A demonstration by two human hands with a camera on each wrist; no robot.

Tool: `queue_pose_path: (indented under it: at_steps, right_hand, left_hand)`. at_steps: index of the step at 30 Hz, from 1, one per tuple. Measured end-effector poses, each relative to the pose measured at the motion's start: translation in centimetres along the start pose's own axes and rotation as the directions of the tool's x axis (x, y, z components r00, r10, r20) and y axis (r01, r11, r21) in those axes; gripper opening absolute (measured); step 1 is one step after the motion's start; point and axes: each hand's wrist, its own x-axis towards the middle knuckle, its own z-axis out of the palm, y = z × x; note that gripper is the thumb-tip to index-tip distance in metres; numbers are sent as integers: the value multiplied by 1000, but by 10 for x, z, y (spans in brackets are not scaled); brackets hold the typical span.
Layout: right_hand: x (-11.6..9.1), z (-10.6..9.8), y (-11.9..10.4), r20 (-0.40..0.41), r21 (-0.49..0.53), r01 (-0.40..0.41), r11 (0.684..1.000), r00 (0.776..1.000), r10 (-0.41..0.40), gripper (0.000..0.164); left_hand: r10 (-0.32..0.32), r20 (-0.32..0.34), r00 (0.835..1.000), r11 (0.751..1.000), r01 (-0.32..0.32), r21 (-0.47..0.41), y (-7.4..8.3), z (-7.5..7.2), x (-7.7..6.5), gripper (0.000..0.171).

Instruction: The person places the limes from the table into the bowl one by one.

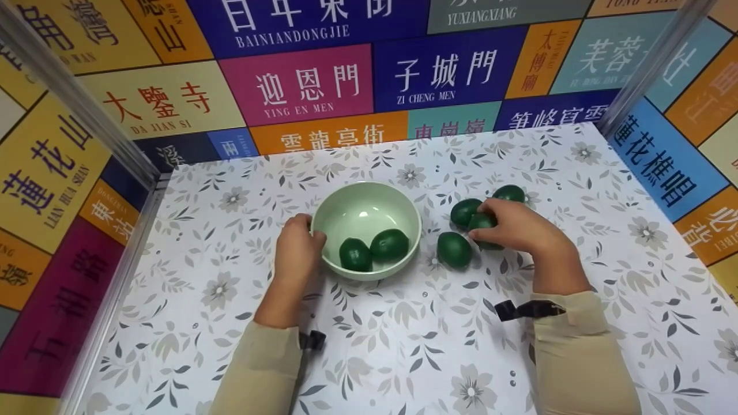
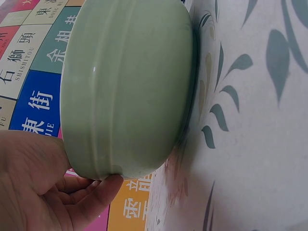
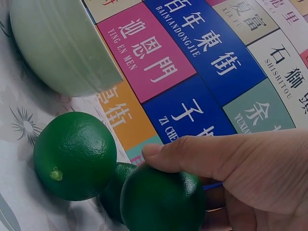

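Note:
A pale green bowl (image 1: 369,193) stands on the table with two dark green limes (image 1: 390,245) inside. My left hand (image 1: 297,251) grips its left rim, and in the left wrist view the fingers (image 2: 98,199) lie against the bowl's outer wall (image 2: 130,91). To the right of the bowl, my right hand (image 1: 516,227) holds a lime (image 3: 163,199) between thumb and fingers. Around that hand lie three more limes: a near one (image 1: 454,249), one behind it (image 1: 466,213), and a far one (image 1: 508,194) partly covered by the hand.
A white cloth with grey leaves and flowers covers the table (image 1: 369,346). Panels of coloured blocks with lettering (image 1: 297,83) rise behind it and at both sides. Dark straps (image 1: 530,309) sit at the wrists over beige sleeves (image 1: 582,351).

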Motion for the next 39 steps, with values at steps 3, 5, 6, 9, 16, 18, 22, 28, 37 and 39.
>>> queue_pose_path:
  at_steps: [3,5,6,9,16,18,22,28,37,39]
  right_hand:
    - [1,0,0,-8,3,12,1000,1000,-12,43]
    - [2,0,0,-14,4,19,1000,1000,-19,46]
    - [3,0,0,-17,4,23,1000,1000,-23,47]
    - [4,0,-1,-24,3,34,999,999,-34,48]
    - [4,1,-7,-38,17,52,998,998,-52,52]
    - [4,1,-8,-42,24,56,998,998,-55,54]
    - [4,3,-11,-51,36,67,997,997,-65,56]
    - [5,5,-15,-62,37,76,996,995,-73,57]
    - [6,5,-19,-74,37,85,996,994,-82,64]
    - [6,5,-20,-75,44,84,996,994,-80,67]
  left_hand:
    - [4,-4,1000,1000,-4,-1,0,0,0,32]
    - [8,-8,1000,1000,-8,1,0,0,0,31]
    - [8,-9,1000,1000,-8,0,0,0,-1,31]
    - [7,-8,1000,1000,-7,-2,-1,0,0,32]
    - [-18,11,1000,1000,18,-7,0,0,0,34]
    - [-20,12,1000,1000,20,-8,1,0,0,34]
    - [-15,10,1000,1000,15,-12,1,0,0,33]
    - [-11,3,1000,1000,11,-14,1,0,-1,33]
    - [-12,8,1000,1000,12,-6,1,0,-1,35]
    - [-20,11,1000,1000,20,-7,1,0,-1,35]
